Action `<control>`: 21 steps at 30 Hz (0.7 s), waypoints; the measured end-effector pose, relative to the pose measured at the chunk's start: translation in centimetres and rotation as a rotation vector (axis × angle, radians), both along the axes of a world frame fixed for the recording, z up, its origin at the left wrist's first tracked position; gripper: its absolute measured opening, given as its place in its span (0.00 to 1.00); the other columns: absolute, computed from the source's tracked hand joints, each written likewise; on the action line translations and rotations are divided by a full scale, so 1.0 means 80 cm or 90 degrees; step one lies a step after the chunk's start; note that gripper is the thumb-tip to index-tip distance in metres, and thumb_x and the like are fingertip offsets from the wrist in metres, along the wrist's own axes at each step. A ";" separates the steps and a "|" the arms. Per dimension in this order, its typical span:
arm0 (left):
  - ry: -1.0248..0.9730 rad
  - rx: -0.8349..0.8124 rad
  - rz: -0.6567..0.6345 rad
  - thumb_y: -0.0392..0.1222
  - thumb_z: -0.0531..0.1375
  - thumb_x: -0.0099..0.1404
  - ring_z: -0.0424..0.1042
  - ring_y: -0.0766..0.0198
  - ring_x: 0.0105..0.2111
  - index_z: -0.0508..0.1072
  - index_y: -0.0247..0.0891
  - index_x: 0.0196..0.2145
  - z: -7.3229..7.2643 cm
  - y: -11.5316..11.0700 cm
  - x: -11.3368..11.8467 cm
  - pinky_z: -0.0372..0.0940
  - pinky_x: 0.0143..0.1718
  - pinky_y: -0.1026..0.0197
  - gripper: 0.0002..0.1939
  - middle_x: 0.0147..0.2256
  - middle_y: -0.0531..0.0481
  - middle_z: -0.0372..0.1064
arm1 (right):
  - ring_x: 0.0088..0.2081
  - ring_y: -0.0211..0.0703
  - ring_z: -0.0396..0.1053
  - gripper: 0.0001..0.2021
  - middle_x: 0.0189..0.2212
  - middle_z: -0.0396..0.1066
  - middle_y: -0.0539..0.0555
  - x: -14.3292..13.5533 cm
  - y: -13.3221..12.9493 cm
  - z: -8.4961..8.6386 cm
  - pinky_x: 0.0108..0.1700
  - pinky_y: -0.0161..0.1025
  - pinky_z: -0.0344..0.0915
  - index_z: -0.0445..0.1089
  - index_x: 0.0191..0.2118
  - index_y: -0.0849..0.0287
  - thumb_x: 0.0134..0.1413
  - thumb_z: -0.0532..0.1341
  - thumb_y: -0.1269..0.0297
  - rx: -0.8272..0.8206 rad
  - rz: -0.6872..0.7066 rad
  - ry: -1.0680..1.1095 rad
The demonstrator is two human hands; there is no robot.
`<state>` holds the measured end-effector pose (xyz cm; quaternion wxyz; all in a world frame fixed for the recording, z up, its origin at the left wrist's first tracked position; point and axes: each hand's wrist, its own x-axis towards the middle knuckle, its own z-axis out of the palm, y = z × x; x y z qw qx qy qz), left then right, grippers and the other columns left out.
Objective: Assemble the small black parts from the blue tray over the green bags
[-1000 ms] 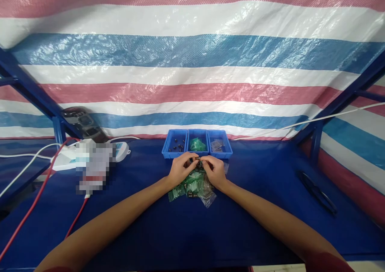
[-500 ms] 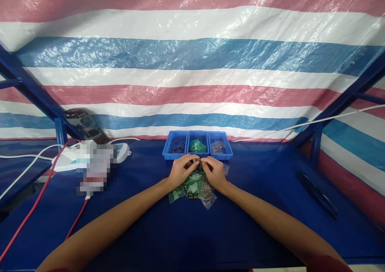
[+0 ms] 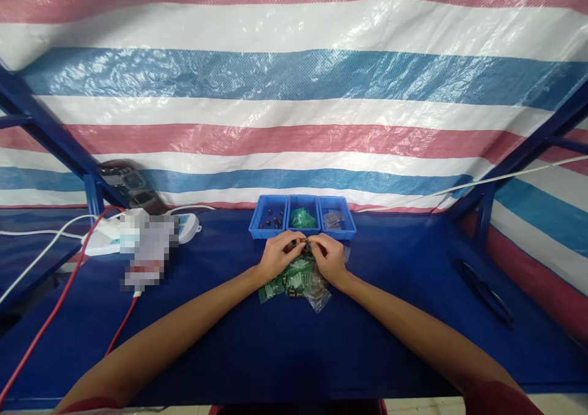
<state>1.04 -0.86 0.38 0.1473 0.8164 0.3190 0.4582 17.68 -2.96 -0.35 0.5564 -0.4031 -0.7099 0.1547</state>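
Observation:
My left hand (image 3: 278,257) and my right hand (image 3: 331,259) meet at the middle of the blue table, fingertips pinched together. Between them is a small dark, brassy metal part (image 3: 304,241), its exact kind too small to make out. Right under the hands lies a pile of green plastic packets (image 3: 297,278) with pale strips inside. A clear plastic bag (image 3: 318,295) rests on the pile's right side, and a few brassy metal pieces (image 3: 294,293) show at its front. My fingers hide the back of the pile.
Just beyond my hands stand three joined blue bins (image 3: 303,231), holding dark metal pieces (image 3: 275,221), green packets (image 3: 303,218) and clear packets (image 3: 333,219). A white power strip (image 3: 101,243) with cables lies left. Black glasses (image 3: 486,292) lie right. A striped tarp (image 3: 294,115) hangs behind.
The view has shifted slightly. My fingers have moved a little around the small metal part, which stays between both hands; the pile and bins stay put.

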 end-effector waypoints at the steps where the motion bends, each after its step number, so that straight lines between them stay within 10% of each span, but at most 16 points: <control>1: -0.001 0.001 0.001 0.41 0.57 0.65 0.58 0.72 0.19 0.71 0.38 0.42 0.000 0.000 0.000 0.58 0.23 0.67 0.09 0.28 0.51 0.68 | 0.25 0.40 0.65 0.11 0.25 0.68 0.53 0.000 0.000 0.000 0.30 0.36 0.61 0.72 0.34 0.61 0.59 0.52 0.67 0.001 -0.002 0.002; 21: -0.002 0.024 0.008 0.42 0.56 0.65 0.58 0.73 0.18 0.70 0.38 0.43 -0.003 0.003 0.000 0.60 0.23 0.67 0.10 0.28 0.51 0.69 | 0.24 0.39 0.63 0.12 0.23 0.67 0.52 0.002 0.000 0.000 0.28 0.36 0.60 0.72 0.35 0.59 0.60 0.51 0.64 -0.007 -0.009 0.008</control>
